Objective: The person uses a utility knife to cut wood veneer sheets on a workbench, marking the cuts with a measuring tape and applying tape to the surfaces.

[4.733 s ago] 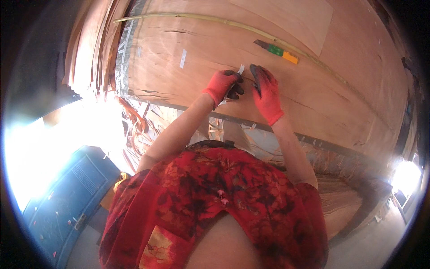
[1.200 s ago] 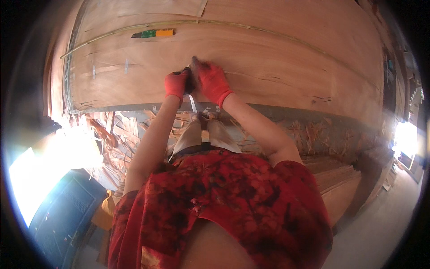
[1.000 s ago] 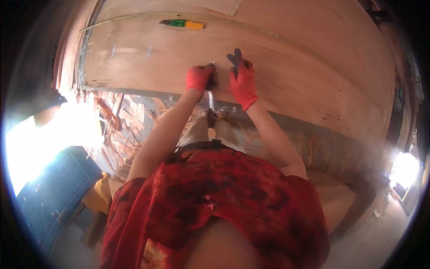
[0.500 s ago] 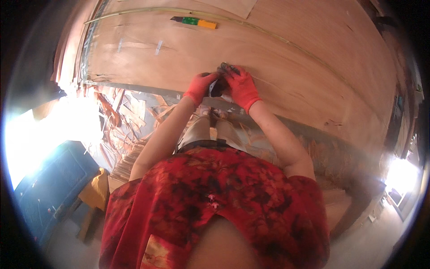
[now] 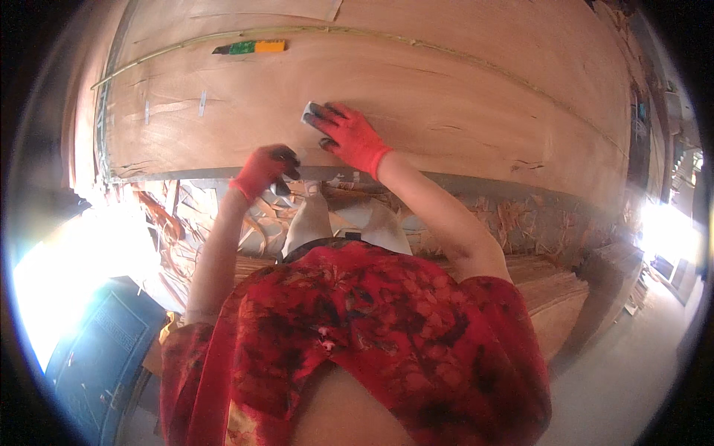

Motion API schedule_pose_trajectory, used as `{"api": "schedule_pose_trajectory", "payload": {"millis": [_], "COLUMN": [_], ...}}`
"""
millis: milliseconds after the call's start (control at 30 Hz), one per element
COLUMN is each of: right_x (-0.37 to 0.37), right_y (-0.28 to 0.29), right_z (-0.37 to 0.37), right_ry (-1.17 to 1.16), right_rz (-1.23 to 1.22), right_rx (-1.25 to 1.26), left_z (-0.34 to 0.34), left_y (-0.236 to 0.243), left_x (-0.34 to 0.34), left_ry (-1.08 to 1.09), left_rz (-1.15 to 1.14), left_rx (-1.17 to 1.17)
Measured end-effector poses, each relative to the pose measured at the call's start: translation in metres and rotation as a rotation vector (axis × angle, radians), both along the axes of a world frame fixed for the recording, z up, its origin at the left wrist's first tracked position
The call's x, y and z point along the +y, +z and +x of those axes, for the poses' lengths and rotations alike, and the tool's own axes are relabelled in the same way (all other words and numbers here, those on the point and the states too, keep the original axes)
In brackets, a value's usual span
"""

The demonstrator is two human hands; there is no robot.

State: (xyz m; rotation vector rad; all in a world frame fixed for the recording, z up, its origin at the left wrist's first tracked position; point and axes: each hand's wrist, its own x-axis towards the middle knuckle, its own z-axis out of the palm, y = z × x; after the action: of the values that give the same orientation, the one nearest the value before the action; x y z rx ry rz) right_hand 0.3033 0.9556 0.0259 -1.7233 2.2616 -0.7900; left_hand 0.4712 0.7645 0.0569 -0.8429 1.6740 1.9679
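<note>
My right hand (image 5: 349,137), in a red glove with dark fingertips, lies open on the wooden sheet (image 5: 483,126), its fingertips over a small white strip (image 5: 308,111). At the sheet's near edge, lower and to the left, my left hand (image 5: 266,169) is open with loosely curled fingers; I can make out nothing held in it. Farther back lies a yellow and green box cutter (image 5: 262,47), just below a long thin pale stick (image 5: 413,41). Two short light strips (image 5: 202,103) sit on the sheet at the left.
Below the sheet's edge are torn veneer scraps (image 5: 171,215) around my legs. A stack of veneer sheets (image 5: 550,290) is at the lower right, and a blue plastic object (image 5: 104,349) at the lower left. Bright glare fills openings at both sides.
My hands, together half a second ago, have separated: the left moved down and left, the right now lies flattened over the white strip. The camera's view has also shifted.
</note>
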Motion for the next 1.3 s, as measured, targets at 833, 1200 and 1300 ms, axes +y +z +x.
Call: {"api": "schedule_pose_trajectory", "payload": {"millis": [833, 1200, 1300], "right_x": [0.278, 0.208, 0.194], "right_y": [0.05, 0.016, 0.006], "right_z": [-0.067, -0.133, -0.138], "right_ry": [-0.54, -0.352, -0.382], "right_rz": [-0.421, -0.261, -0.227], "right_rx": [-1.074, -0.221, -0.136], "left_z": [-0.108, -0.128, -0.133], "left_y": [0.007, -0.017, -0.027], "left_x": [0.326, 0.303, 0.296], "left_ry": [0.12, 0.486, 0.534], "left_rz": [-0.031, 0.079, 0.094], "left_rx": [0.185, 0.026, 0.036]}}
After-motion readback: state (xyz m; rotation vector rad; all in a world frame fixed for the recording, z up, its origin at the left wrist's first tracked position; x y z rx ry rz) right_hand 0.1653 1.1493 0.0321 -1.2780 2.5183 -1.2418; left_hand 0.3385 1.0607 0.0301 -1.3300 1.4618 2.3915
